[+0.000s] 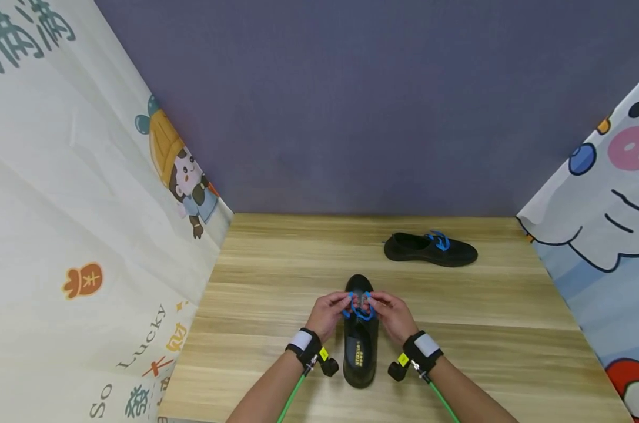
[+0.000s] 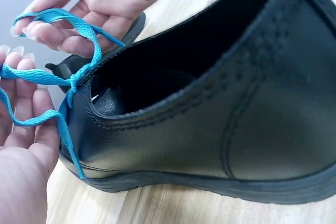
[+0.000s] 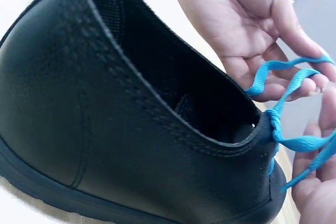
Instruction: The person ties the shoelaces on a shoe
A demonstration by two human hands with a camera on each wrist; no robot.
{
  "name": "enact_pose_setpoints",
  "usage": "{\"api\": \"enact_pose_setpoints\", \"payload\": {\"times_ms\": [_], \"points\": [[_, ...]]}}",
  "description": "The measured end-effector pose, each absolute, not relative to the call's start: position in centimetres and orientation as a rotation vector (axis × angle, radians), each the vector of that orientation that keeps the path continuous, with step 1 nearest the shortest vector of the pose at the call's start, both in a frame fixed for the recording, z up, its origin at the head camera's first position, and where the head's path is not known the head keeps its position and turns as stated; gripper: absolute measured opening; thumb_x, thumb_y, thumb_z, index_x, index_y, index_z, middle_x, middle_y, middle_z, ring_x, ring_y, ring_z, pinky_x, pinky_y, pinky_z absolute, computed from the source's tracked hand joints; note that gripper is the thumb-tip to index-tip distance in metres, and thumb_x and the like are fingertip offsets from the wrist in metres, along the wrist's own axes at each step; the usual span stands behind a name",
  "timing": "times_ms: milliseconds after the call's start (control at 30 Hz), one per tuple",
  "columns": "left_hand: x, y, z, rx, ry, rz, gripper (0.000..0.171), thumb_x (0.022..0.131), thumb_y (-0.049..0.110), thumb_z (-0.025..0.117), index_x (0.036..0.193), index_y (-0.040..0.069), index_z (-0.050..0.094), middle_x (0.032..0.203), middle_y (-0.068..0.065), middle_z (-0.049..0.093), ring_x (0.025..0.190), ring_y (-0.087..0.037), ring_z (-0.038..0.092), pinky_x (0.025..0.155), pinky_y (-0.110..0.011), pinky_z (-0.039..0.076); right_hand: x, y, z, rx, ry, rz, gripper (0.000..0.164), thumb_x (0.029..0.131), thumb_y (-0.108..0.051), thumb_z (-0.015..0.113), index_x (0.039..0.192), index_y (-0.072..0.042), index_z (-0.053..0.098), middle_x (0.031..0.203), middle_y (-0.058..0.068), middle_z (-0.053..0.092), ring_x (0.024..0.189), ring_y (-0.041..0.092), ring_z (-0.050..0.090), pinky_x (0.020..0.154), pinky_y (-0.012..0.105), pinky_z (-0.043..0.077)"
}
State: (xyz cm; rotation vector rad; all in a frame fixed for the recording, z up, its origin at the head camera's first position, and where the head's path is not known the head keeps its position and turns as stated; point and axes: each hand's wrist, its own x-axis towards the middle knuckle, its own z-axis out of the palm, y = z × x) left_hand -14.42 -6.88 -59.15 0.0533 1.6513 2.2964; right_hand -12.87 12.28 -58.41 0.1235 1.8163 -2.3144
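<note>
A black lace-up shoe (image 1: 358,380) stands on the wooden surface, toe pointing away from me. Its bright blue shoelace (image 2: 84,30) is crossed in a knot (image 3: 273,120) at the top of the shoe's opening, with a loop out to each side and loose ends hanging. On the left, my left hand (image 1: 325,315) pinches one loop between thumb and fingers. Opposite it, my right hand (image 1: 397,317) pinches the other loop. Both hands hover just above the front of the shoe, a short gap between them.
A second black shoe (image 1: 411,254) with blue laces lies farther back to the right, toe pointing right. Behind the wooden tabletop (image 1: 277,252) rises a dark grey-blue panel (image 1: 319,117). Printed white cloths (image 1: 44,176) flank the left and right sides.
</note>
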Motion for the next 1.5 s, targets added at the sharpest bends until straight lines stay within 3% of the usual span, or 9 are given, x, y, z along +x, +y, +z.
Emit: {"api": "enact_pose_setpoints", "payload": {"times_ms": [167,267,433,700,833,1000,1200,1367,1500], "points": [[-14.6,-6.6,-59.3,0.023,1.728,2.287,0.025,0.093,0.004,0.070,0.111,-0.013,0.068,0.087,-0.002,0.075,0.078,-0.011,0.069,0.071,-0.026,0.053,-12.9,12.2,-58.4,0.169,1.903,-2.269,0.025,0.098,0.001,0.061,0.119,0.013,0.056,0.102,0.009,0.068,0.089,0.015,0.068,0.081,0.027,0.055],[-14.6,-6.4,-59.3,0.010,1.749,2.287,0.025,0.091,0.000,0.071,0.109,-0.015,0.063,0.084,-0.002,0.074,0.076,-0.011,0.070,0.068,-0.025,0.053,-13.1,12.1,-58.7,0.192,1.912,-2.292,0.031,0.095,0.002,0.064,0.121,0.012,0.050,0.099,0.008,0.066,0.086,0.014,0.068,0.079,0.025,0.055],[-14.7,-6.3,-59.0,0.001,1.777,2.258,0.030,0.089,0.000,0.072,0.115,-0.012,0.062,0.086,0.000,0.073,0.077,-0.010,0.069,0.067,-0.023,0.051,-13.3,12.0,-58.9,0.210,1.962,-2.285,0.033,0.094,-0.001,0.068,0.121,0.012,0.054,0.099,0.010,0.067,0.086,0.014,0.068,0.079,0.025,0.056],[-14.7,-6.1,-58.8,0.056,1.745,2.255,0.026,0.094,0.004,0.068,0.116,-0.010,0.067,0.093,-0.003,0.074,0.084,-0.012,0.068,0.071,-0.022,0.050,-13.3,11.8,-58.6,0.224,2.022,-2.196,0.023,0.097,-0.003,0.064,0.116,0.009,0.062,0.107,0.015,0.069,0.092,0.018,0.068,0.082,0.028,0.056],[-14.8,-5.9,-58.8,0.046,1.725,2.266,0.024,0.094,0.001,0.067,0.113,-0.013,0.066,0.088,-0.001,0.073,0.080,-0.010,0.068,0.071,-0.022,0.052,-13.4,11.7,-58.5,0.232,2.008,-2.200,0.021,0.097,-0.003,0.063,0.115,0.008,0.062,0.110,0.015,0.067,0.093,0.019,0.067,0.082,0.027,0.056],[-14.9,-5.7,-58.8,0.022,1.764,2.267,0.019,0.092,0.006,0.072,0.102,-0.010,0.068,0.081,0.001,0.071,0.076,-0.011,0.067,0.067,-0.024,0.048,-13.5,11.5,-58.5,0.193,2.061,-2.200,0.019,0.097,-0.001,0.063,0.112,0.009,0.064,0.106,0.014,0.065,0.088,0.019,0.066,0.079,0.027,0.055],[-14.8,-5.4,-58.7,0.008,1.698,2.303,0.016,0.092,0.005,0.072,0.100,-0.008,0.068,0.081,0.000,0.069,0.078,-0.013,0.066,0.067,-0.024,0.049,-13.4,11.1,-58.6,0.210,2.073,-2.212,0.020,0.096,0.001,0.063,0.114,0.011,0.066,0.107,0.013,0.066,0.087,0.015,0.067,0.079,0.026,0.055],[-14.8,-5.1,-58.7,0.003,1.706,2.316,0.010,0.091,0.003,0.072,0.097,-0.004,0.071,0.090,-0.005,0.073,0.079,-0.013,0.068,0.069,-0.024,0.052,-13.5,10.9,-58.6,0.226,2.068,-2.245,0.021,0.096,0.002,0.063,0.114,0.013,0.060,0.104,0.012,0.065,0.085,0.014,0.066,0.078,0.025,0.055],[-14.8,-4.9,-58.6,0.043,1.748,2.318,0.016,0.089,0.002,0.074,0.100,-0.008,0.071,0.105,-0.012,0.075,0.088,-0.014,0.070,0.075,-0.025,0.055,-13.5,10.8,-58.5,0.237,2.057,-2.268,0.016,0.093,0.008,0.062,0.107,0.013,0.055,0.097,0.012,0.064,0.081,0.014,0.067,0.077,0.026,0.056]]}}
